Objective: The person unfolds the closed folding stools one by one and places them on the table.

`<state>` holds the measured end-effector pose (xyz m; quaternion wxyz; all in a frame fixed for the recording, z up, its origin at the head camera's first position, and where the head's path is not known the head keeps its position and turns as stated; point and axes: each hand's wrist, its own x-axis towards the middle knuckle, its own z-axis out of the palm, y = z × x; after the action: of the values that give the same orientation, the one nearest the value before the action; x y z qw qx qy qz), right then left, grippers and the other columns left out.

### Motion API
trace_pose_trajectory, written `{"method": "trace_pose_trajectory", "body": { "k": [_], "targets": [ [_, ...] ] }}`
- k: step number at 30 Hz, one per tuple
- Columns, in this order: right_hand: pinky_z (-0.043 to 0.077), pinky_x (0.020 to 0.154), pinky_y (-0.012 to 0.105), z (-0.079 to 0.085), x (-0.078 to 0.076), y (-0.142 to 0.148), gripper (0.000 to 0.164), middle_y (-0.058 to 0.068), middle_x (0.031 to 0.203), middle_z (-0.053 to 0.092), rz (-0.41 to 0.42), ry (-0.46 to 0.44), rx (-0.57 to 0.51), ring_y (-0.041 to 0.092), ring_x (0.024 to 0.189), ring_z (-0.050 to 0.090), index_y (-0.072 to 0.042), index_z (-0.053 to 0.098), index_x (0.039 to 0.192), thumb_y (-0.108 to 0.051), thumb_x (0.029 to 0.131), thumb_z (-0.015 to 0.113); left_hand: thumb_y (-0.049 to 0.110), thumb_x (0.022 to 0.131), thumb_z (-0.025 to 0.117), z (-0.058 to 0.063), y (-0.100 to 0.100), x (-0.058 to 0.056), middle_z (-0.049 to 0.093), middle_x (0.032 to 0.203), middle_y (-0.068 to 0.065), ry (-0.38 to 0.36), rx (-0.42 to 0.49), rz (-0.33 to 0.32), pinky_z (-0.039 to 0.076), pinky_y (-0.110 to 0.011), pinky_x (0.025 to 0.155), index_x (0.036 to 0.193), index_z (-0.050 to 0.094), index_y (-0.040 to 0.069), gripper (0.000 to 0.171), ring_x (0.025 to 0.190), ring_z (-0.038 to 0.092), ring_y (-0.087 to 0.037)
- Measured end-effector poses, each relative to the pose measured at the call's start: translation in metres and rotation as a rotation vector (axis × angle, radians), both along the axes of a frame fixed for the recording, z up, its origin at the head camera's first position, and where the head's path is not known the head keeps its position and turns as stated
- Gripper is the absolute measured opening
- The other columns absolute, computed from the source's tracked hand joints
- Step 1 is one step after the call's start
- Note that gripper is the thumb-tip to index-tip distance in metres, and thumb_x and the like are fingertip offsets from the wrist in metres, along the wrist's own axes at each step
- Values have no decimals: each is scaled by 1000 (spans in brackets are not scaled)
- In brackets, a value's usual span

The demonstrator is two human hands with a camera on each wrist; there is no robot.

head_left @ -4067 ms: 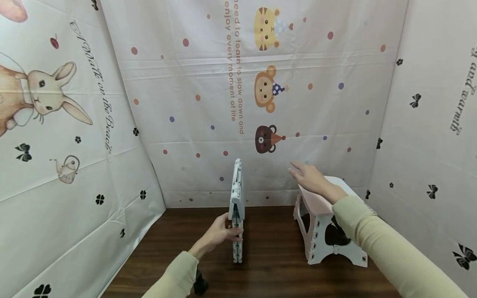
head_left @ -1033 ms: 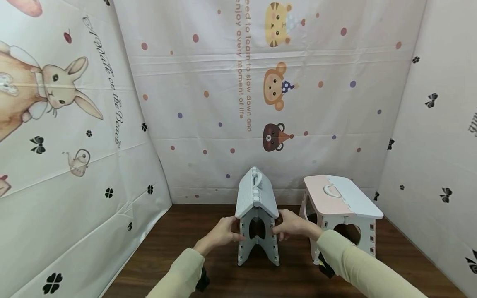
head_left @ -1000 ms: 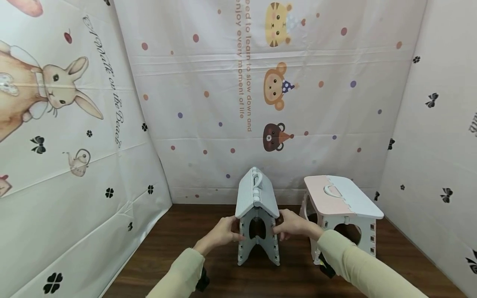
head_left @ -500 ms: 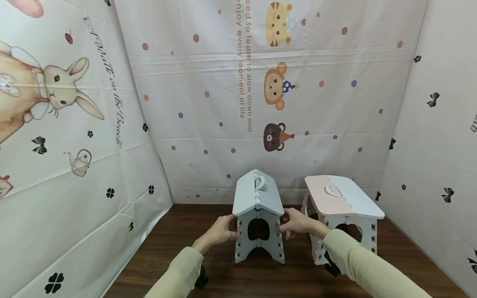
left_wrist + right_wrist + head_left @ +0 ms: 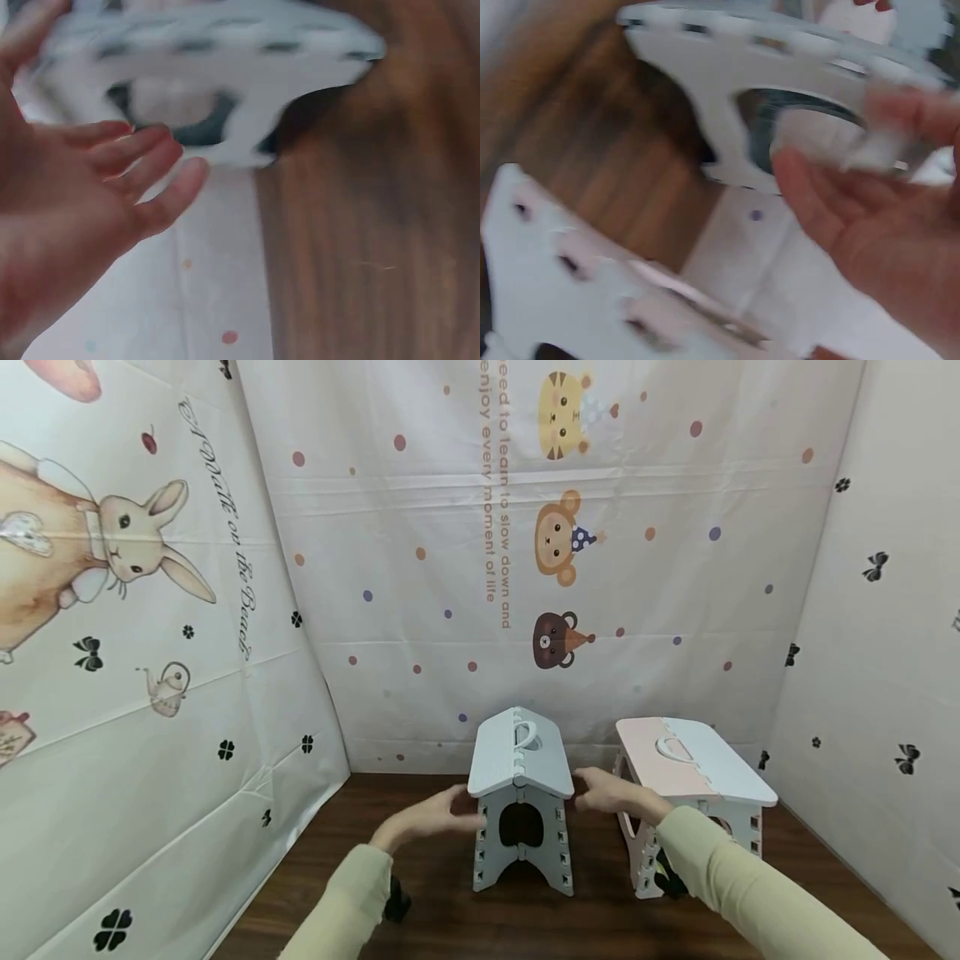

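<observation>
A pale blue folding stool stands half unfolded on the brown floor, its top peaked like a roof with a carry handle at the ridge. My left hand hovers at its left side, fingers extended. In the left wrist view the left hand has loose fingers near the stool's leg panel. My right hand is at the right side, off the panel in the head view. Blurred in the right wrist view, the right hand is by the stool's side opening, fingers relaxed, holding nothing.
A pink and white folding stool stands fully unfolded at the right, close behind my right forearm. Printed white cloth walls enclose the back and both sides. Dark wood-grain floor lies in front.
The blue stool went from flat-folded in my left hand to standing, then its legs spread wider. Both hands have now come away from its sides, the left moving outward.
</observation>
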<state>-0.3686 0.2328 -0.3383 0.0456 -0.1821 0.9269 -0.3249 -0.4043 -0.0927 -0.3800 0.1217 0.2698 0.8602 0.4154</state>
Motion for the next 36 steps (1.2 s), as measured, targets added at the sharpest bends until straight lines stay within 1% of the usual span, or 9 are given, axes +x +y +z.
{"method": "trace_pose_trajectory", "body": {
  "k": [3,5,6,7,10,16,24,31,36],
  "targets": [
    [43,99,58,17,-4,-9,56,39,146,31,-120,85,-12,50,116,52,17,21,144,-14,101,40,64,92,46,19,2,-4,7,163,-9,0,79,80,14,-59,118,156,6,17,89,151,8,-33],
    [31,110,59,24,-9,-20,61,37,152,19,-166,139,-63,50,131,39,16,11,147,-24,105,31,66,94,37,29,12,-7,1,164,-7,102,103,98,8,-59,119,156,1,16,87,151,0,-31],
    [20,116,59,27,-12,-26,64,35,155,12,-181,168,-75,50,141,22,14,8,148,-29,106,29,66,95,36,33,18,-9,-1,164,-7,156,91,101,7,-58,120,156,0,16,86,151,-1,-30],
    [14,117,60,27,-15,-32,68,34,156,7,-188,193,-76,49,144,9,14,4,148,-34,106,28,65,95,35,36,25,-10,-2,164,-7,206,70,88,6,-56,120,155,0,15,86,152,-2,-29],
    [7,118,61,21,-22,-50,77,33,157,-1,-186,219,-33,47,146,1,13,-1,148,-43,104,27,67,95,32,38,43,-13,-4,164,-10,290,-26,23,5,-53,121,155,-2,9,89,151,-5,-29],
    [10,117,62,5,-24,-66,88,29,159,-4,-229,142,-53,46,147,4,7,-11,149,-55,101,27,72,92,30,31,52,-17,0,163,-12,276,-93,-13,7,-52,121,154,4,5,95,152,-3,-30],
    [11,117,62,10,-23,-62,100,24,160,-10,-223,80,-63,48,146,3,-2,-28,146,-63,97,33,74,91,29,33,50,-18,1,164,-10,293,-140,-10,8,-55,121,155,5,9,94,152,-2,-30],
    [13,116,61,18,-25,-61,100,33,156,7,-179,175,185,45,146,15,10,-12,148,-57,97,42,72,92,31,53,53,-11,10,163,-10,410,-442,-6,14,-60,118,155,14,9,90,151,9,-30],
    [16,117,60,15,-27,-63,92,33,156,11,-183,207,208,44,146,17,12,-2,149,-55,99,38,69,94,32,56,52,-12,13,163,-10,417,-495,-3,16,-59,118,155,15,8,88,151,12,-31]
  ]
}}
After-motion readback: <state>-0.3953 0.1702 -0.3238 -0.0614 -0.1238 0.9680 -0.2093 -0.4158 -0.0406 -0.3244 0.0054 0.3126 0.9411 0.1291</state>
